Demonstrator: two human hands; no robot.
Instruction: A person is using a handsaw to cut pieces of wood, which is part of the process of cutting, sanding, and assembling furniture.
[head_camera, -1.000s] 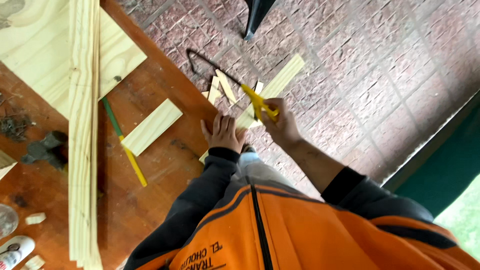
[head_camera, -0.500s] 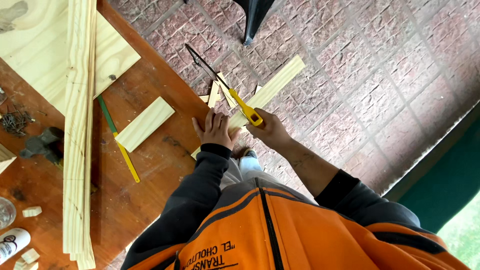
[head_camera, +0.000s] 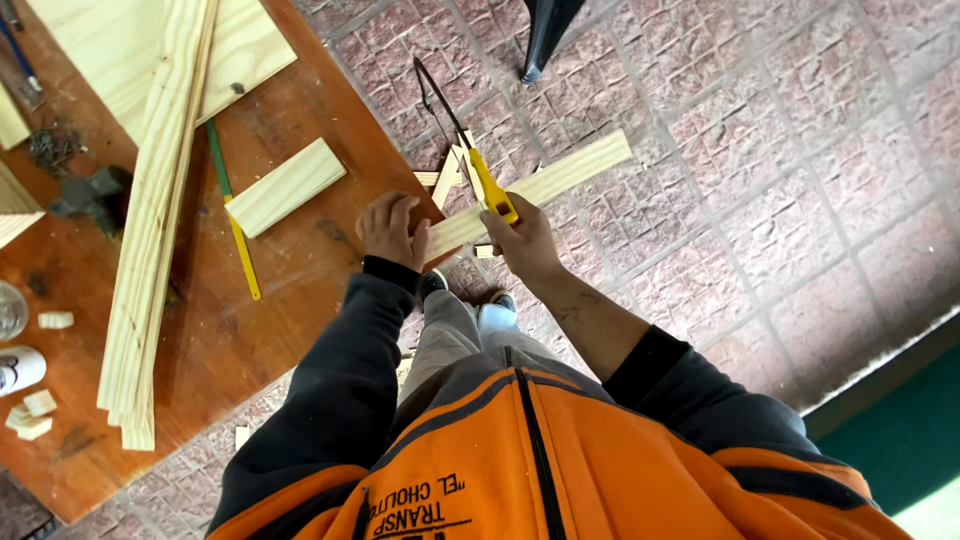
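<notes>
From the head camera, looking straight down, the only lettered surface is the orange vest (head_camera: 560, 470) at the near edge, with a dark patch of print near its lower left; a small white container (head_camera: 20, 368) with dark marking lies at the far left edge of the brown table (head_camera: 260, 330). The left hand (head_camera: 392, 230) lies flat, fingers spread and pressed down on the near end of a pale wooden strip (head_camera: 560, 180), pinning it at the table's right edge; it grips nothing. The strip's long axis runs from that hand up and to the right, and most of its length juts out past the table over the reddish brick paving (head_camera: 760, 200). Just right of the left hand, the right hand (head_camera: 520, 235) is closed around the yellow handle of a hacksaw (head_camera: 470, 150). The saw crosses the strip just beyond the hands, its black frame pointing away and to the left, toward the far side, with the handle nearest the person. Small pale offcuts (head_camera: 445, 180) lie beside the blade. Further left on the table sit a short pale block (head_camera: 285, 186), a green and yellow pencil-like stick (head_camera: 235, 225), a bundle of long slats (head_camera: 150, 220) running near to far, and a plywood sheet (head_camera: 240, 50).
</notes>
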